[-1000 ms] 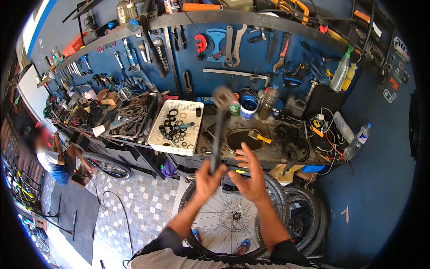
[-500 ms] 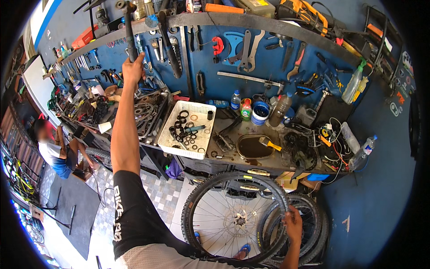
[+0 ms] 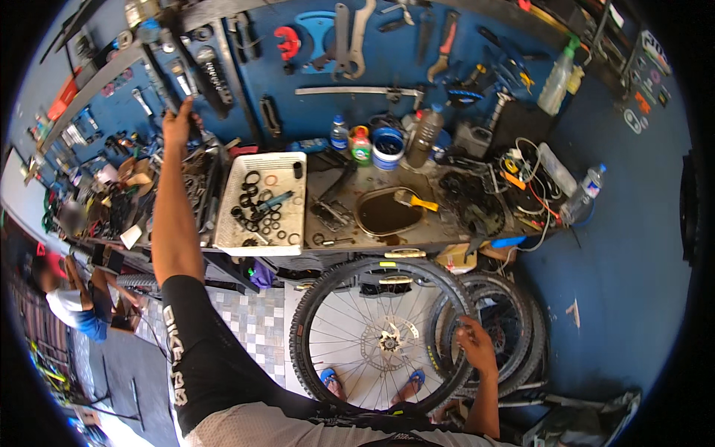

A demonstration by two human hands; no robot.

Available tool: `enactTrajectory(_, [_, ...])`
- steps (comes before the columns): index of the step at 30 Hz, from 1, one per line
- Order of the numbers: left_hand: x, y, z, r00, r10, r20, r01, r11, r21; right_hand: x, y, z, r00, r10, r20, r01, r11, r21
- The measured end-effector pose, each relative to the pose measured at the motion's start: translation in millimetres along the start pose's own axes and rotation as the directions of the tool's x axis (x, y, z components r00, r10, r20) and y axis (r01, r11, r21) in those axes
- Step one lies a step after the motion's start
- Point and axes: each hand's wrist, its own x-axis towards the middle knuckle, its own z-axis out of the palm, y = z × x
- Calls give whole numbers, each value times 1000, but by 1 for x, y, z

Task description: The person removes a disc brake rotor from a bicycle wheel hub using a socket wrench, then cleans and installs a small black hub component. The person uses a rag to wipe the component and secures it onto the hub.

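Note:
My left hand (image 3: 177, 125), raised at the tool wall, has its fingers wrapped round a long black-handled tool (image 3: 158, 80). The upper end of that tool is hard to make out against the shelf. In front of me a bicycle wheel (image 3: 302, 320) with a knobby black tyre and a disc rotor stands upright. My right hand (image 3: 478, 347) is at the wheel's right side, fingers curled over the tyre and rim. A white plastic tray (image 3: 227, 216) on the bench holds black rings, small round parts and a teal-handled tool (image 3: 275, 200).
A basin of brown liquid (image 3: 376, 223) with a yellow-handled brush (image 3: 424, 203) stands on the bench, bottles (image 3: 424, 138) behind it. More wheels (image 3: 521, 328) lean at the right. Wrenches (image 3: 357, 45) hang on the blue wall. A person (image 3: 71, 298) sits at far left.
My view has shifted, with the bench appearing farther left. My left hand has lowered the black-handled tool against the wall, below the shelf edge. My right hand remains at the wheel, its grip slightly looser.

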Motion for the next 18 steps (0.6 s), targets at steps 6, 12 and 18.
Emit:
enactTrajectory(6, [37,-22,-11,994,-33,-108,62,960,272,11,0,13,998,-37,56,37,999,9])
enactTrajectory(12, [56,-38,-22,989,99,-107,-39,887,459,20,-13,13,998,-48,50,53,993,-105])
enactTrajectory(18, [73,-45,-22,976,114,-184,26,781,623,30,-5,22,992,-73,99,78,996,-45])
